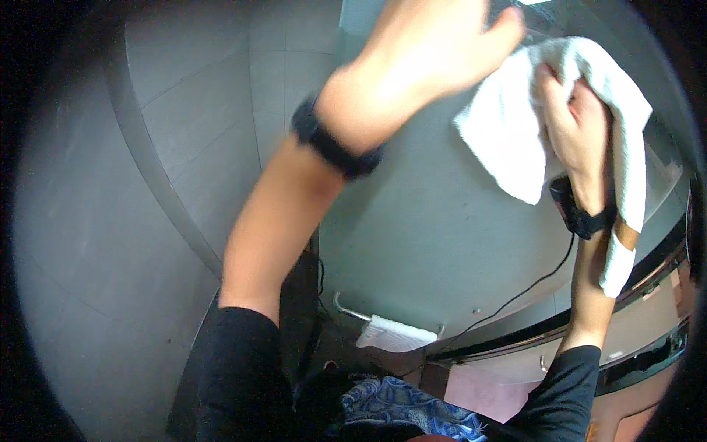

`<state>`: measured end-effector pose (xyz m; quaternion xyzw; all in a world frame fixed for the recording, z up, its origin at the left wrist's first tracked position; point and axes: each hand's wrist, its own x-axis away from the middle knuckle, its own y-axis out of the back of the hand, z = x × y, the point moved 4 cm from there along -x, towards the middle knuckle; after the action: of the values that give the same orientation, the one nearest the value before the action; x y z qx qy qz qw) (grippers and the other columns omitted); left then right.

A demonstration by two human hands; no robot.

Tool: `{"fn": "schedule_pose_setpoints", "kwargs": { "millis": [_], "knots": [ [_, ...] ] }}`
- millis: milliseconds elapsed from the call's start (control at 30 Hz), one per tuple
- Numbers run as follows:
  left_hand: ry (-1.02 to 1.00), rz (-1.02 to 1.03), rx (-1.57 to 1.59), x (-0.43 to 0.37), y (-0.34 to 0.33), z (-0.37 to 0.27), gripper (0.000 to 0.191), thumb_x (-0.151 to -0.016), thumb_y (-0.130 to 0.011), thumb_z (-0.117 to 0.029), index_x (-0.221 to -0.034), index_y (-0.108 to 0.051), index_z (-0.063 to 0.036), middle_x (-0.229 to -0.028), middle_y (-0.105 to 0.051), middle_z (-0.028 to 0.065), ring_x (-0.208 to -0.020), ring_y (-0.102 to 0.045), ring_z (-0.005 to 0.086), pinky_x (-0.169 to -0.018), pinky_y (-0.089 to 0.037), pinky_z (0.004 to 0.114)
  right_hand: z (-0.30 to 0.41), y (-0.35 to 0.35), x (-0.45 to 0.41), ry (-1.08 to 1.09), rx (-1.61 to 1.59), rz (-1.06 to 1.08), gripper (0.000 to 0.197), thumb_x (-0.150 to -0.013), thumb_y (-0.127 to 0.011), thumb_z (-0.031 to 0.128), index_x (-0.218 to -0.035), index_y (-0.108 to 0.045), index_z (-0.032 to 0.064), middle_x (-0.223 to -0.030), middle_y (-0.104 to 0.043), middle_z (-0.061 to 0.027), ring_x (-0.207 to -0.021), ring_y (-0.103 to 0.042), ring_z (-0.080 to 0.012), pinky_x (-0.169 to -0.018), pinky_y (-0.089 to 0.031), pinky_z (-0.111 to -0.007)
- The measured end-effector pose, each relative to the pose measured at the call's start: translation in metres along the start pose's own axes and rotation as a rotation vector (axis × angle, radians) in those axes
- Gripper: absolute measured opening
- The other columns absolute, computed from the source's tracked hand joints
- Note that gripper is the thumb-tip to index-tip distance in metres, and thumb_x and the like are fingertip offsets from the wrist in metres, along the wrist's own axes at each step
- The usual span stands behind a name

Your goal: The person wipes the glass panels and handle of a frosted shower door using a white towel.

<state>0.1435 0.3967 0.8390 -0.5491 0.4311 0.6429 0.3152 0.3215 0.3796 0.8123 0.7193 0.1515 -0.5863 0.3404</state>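
My right hand [582,124] is at the upper right with a white cloth towel [508,132] bunched around it. One end of the towel hangs over my forearm, and my fingers are partly hidden in its folds. Behind the towel stands a pane of glass [420,232], which looks like a shower door. Blurred and raised, my left hand [436,50] reaches across the top of the pane. Its thumb is spread, but the picture's upper edge cuts off the other fingers, so whether it touches or holds anything is hidden.
A metal bar handle [351,314] on the pane's lower part carries a folded white cloth [397,333]. Grey tiled wall [193,110] rises at the left. From my right wrist's black band [585,218] a thin black cable [530,287] runs down past the glass.
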Motion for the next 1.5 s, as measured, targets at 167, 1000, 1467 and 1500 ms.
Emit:
{"fn": "schedule_pose_setpoints", "kwargs": {
  "millis": [167, 1000, 1467, 1500],
  "knots": [
    [0.119, -0.072, 0.293, 0.133, 0.010, -0.012, 0.007, -0.081, -0.058, -0.006, -0.083, -0.056, -0.0001, -0.079, -0.061, 0.0106, -0.073, -0.060, 0.0208, -0.067, -0.047, 0.028, 0.010, -0.009, -0.008, -0.038, 0.170, 0.020, 0.029, -0.087, -0.056, 0.029, -0.085, -0.063, 0.0010, -0.060, -0.057, -0.0049, -0.054, -0.052, -0.0113, -0.051, -0.041, -0.025],
    [1.446, 1.176, 0.029, 0.982, 0.034, -0.118, 0.028, -0.092, -0.046, -0.022, -0.079, -0.064, -0.0044, -0.076, -0.060, 0.0124, -0.066, -0.056, 0.0257, -0.060, -0.048, 0.043, 0.071, -0.127, 0.155, 0.026, -0.216, 0.786, 0.046, -0.079, -0.059, 0.038, -0.123, -0.048, 0.0276, -0.120, -0.052, -0.0062, -0.109, -0.053, -0.0281, -0.093, -0.044, -0.040],
    [1.039, 1.641, -0.076, 0.963, 0.038, -0.168, 0.028, -0.087, -0.052, -0.026, -0.073, -0.064, -0.0065, -0.074, -0.060, 0.0117, -0.064, -0.056, 0.0241, -0.060, -0.048, 0.042, 0.059, -0.122, 0.118, 0.648, 0.541, 0.401, 0.046, -0.080, -0.055, 0.041, -0.124, -0.049, 0.0266, -0.122, -0.052, -0.0091, -0.111, -0.053, -0.0298, -0.090, -0.047, -0.043],
    [1.008, 1.660, -0.055, 0.962, 0.033, -0.171, 0.027, -0.087, -0.052, -0.027, -0.072, -0.064, -0.0067, -0.075, -0.060, 0.0116, -0.064, -0.056, 0.0240, -0.060, -0.048, 0.041, 0.062, -0.113, 0.099, 0.464, 0.388, 0.408, 0.036, -0.079, -0.058, 0.040, -0.110, -0.055, 0.0218, -0.106, -0.056, -0.0085, -0.098, -0.056, -0.0280, -0.085, -0.047, -0.040]
  ]
}}
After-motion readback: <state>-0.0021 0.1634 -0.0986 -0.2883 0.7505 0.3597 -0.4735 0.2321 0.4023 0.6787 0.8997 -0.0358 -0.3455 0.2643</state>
